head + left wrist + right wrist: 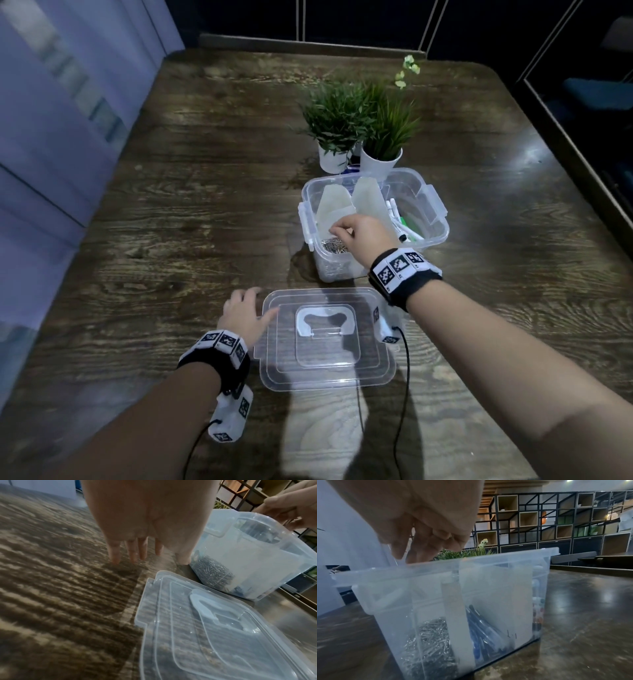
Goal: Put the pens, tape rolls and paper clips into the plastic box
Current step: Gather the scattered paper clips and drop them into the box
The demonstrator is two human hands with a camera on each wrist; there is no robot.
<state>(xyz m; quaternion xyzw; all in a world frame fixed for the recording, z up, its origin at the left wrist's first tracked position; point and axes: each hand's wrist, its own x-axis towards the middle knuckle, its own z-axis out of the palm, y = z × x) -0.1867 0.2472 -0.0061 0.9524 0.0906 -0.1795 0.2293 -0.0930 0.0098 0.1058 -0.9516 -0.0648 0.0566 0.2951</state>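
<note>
Right hand (359,233) hovered over the plastic box (433,240), fingertips pinched above paper clips (334,246); whether it held any, unclear. Left hand (245,313) lay flat, fingers relaxed, near the box. Best release low so clips stay in their compartment.

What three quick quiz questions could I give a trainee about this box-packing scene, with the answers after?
1. True or false: the lid is clipped onto the plastic box.
2. Which hand is over the box: left or right?
3. What fills the box's near left compartment: A pens, B paper clips, C tape rolls?

Key: 1 false, it lies flat on the table in front of the box. 2 right. 3 B.
</note>
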